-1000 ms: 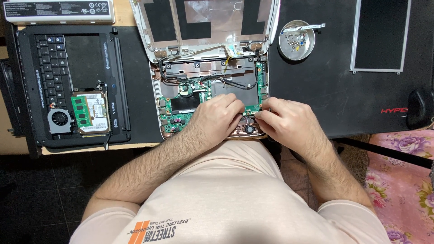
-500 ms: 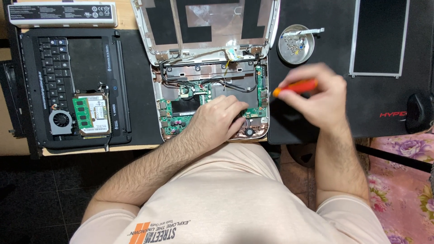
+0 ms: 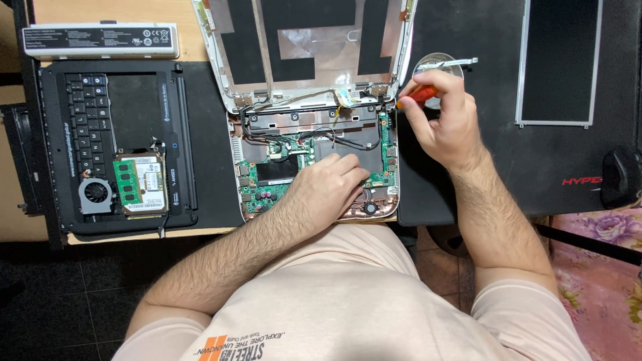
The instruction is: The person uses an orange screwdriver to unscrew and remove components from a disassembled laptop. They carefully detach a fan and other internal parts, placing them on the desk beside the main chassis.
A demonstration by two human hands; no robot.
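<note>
An opened small laptop base [image 3: 314, 134] lies on the desk with its green circuit board and black wires bared, its stripped lid [image 3: 304, 47] tipped back behind it. My left hand [image 3: 324, 194] rests flat on the lower right part of the board. My right hand [image 3: 445, 120] is raised to the right of the laptop's hinge and grips an orange-handled screwdriver [image 3: 418, 95], close to a round metal dish [image 3: 438, 67].
At left, a removed keyboard panel [image 3: 114, 147] carries a fan, a drive and a green memory stick [image 3: 127, 184]. A white battery pack [image 3: 100, 40] lies behind it. A bare screen panel [image 3: 558, 63] and a dark mouse [image 3: 618, 177] sit on the black mat at right.
My right hand lifted off the laptop's lower right corner and carried the orange screwdriver up and right toward the metal dish. My left hand stayed on the board.
</note>
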